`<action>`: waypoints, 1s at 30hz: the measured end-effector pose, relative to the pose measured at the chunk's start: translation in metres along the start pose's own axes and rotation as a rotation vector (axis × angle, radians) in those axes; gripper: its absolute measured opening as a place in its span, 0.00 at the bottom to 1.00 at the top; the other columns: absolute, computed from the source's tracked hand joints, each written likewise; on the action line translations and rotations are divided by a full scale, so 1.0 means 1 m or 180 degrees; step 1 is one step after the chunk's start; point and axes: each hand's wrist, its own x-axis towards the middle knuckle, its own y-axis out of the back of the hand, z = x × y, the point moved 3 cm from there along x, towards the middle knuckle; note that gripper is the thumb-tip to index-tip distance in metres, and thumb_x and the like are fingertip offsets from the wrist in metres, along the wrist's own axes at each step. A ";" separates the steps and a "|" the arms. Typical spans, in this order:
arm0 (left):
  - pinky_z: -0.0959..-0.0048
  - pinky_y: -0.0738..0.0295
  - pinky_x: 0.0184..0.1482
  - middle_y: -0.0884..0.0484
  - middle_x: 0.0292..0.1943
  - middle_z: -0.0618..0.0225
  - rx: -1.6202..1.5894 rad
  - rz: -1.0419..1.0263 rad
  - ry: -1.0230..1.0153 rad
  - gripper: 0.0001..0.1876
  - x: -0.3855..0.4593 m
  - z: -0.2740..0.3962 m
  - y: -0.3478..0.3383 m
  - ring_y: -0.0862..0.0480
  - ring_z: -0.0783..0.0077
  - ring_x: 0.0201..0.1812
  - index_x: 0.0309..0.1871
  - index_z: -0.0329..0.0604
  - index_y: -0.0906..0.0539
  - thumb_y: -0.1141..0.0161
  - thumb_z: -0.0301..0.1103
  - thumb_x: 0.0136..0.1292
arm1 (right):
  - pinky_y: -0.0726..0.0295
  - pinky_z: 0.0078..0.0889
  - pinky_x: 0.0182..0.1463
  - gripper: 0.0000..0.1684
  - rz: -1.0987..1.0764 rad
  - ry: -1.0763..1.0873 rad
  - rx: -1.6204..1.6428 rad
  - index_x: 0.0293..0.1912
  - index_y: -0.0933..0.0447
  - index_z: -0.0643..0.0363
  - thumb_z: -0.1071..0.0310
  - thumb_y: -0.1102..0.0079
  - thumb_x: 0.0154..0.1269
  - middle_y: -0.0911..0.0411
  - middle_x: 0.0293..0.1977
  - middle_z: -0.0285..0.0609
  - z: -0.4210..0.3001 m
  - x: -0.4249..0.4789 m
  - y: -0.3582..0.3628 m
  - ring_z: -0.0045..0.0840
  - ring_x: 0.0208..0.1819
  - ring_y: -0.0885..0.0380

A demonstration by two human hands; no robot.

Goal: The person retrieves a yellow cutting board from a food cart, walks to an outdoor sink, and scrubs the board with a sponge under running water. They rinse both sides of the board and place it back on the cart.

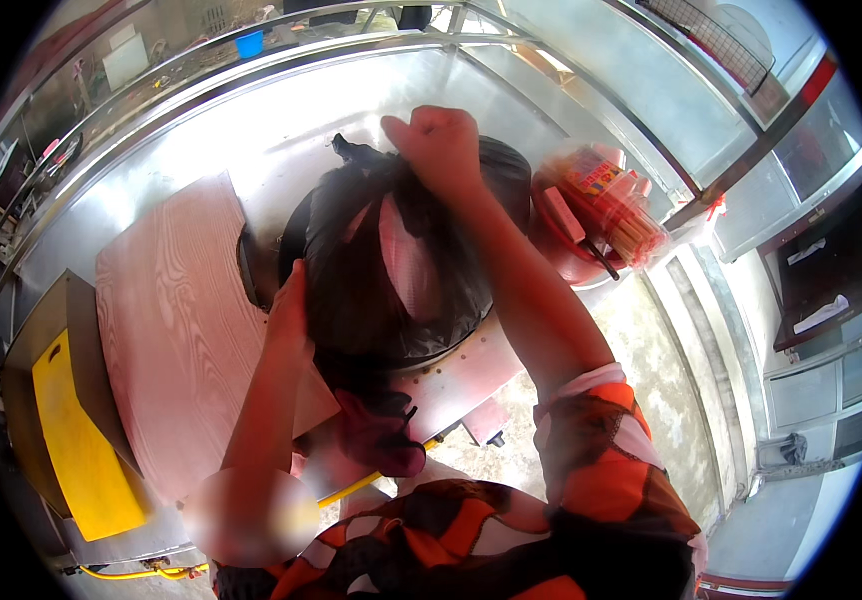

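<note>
A bulging black plastic bag (348, 285) sits on a round dark pan on the metal counter. Through a gap in its dark plastic a pink-and-white wrapping (401, 262) shows. My right hand (438, 146) is balled up at the bag's top, closed on its gathered plastic. Against the bag's left side lies my left hand (288, 307); its fingers are mostly hidden, so its grip is unclear. A dark knot of plastic (356, 150) sticks up left of my right hand.
Left of the bag lies a wood-grain board (168, 322), with a yellow panel (82, 442) in a box beyond it. At right, a red basin (581, 266) carries packaged wooden sticks (618, 202). A metal frame (588, 67) borders the counter. A dark purple cloth (382, 435) hangs at the front edge.
</note>
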 end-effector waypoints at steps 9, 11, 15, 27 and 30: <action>0.77 0.35 0.58 0.25 0.55 0.65 0.1045 -0.0054 -0.1500 0.24 -0.030 -0.005 0.005 0.27 0.75 0.55 0.64 0.37 0.33 0.51 0.41 0.70 | 0.37 0.27 0.21 0.23 -0.0693 0.0467 -0.0489 0.16 0.28 0.65 0.56 0.33 0.53 0.36 0.11 0.40 -0.013 -0.022 0.000 0.15 0.17 0.38; 0.76 0.36 0.59 0.26 0.57 0.63 0.1871 -0.0014 -0.2133 0.25 -0.058 0.004 -0.006 0.28 0.73 0.57 0.65 0.37 0.34 0.48 0.40 0.69 | 0.37 0.25 0.22 0.22 -0.0877 0.0652 -0.0546 0.18 0.27 0.64 0.56 0.34 0.54 0.34 0.12 0.39 -0.016 -0.026 0.003 0.13 0.19 0.38; 0.71 0.36 0.61 0.29 0.60 0.52 0.2588 0.0197 -0.1799 0.30 -0.078 -0.003 0.006 0.29 0.64 0.60 0.65 0.34 0.37 0.47 0.44 0.67 | 0.32 0.21 0.28 0.10 -0.1064 -0.0601 -0.0058 0.25 0.25 0.62 0.67 0.37 0.56 0.29 0.17 0.35 -0.018 -0.030 0.020 0.14 0.23 0.32; 0.79 0.29 0.35 0.21 0.28 0.71 0.0788 0.0527 -0.1291 0.10 -0.281 0.030 0.145 0.24 0.81 0.31 0.33 0.36 0.21 0.47 0.32 0.68 | 0.28 0.18 0.41 0.07 -0.2302 -0.0903 0.2321 0.35 0.24 0.63 0.77 0.45 0.54 0.24 0.32 0.36 -0.252 -0.195 -0.091 0.16 0.34 0.27; 0.82 0.29 0.33 0.23 0.25 0.74 0.0565 0.1176 -0.1581 0.12 -0.351 0.053 0.215 0.26 0.85 0.29 0.28 0.40 0.21 0.48 0.32 0.68 | 0.25 0.21 0.41 0.09 -0.3588 -0.1959 0.2911 0.40 0.24 0.61 0.72 0.41 0.58 0.23 0.34 0.36 -0.321 -0.281 -0.158 0.19 0.36 0.24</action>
